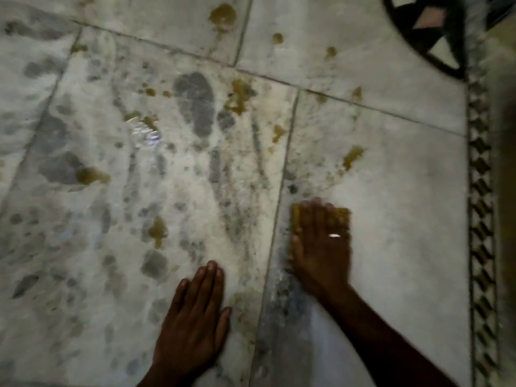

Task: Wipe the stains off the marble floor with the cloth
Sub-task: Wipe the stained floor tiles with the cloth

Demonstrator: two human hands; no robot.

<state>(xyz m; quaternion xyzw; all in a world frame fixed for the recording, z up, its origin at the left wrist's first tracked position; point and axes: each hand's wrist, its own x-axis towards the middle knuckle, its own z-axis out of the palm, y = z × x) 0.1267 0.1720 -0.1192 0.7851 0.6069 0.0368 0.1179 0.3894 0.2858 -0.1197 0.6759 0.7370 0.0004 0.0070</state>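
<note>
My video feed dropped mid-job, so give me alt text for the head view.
The right hand presses a yellow cloth flat on the marble floor, while the left hand rests palm-down beside it. Yellow-brown stains and grey smudges lie ahead; a patterned border runs along the right.

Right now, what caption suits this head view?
Right hand presses a yellow cloth on stained marble floor; left hand rests flat.

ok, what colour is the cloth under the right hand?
Yellow-ochre; the cloth shows around the right hand in the head view.
</note>
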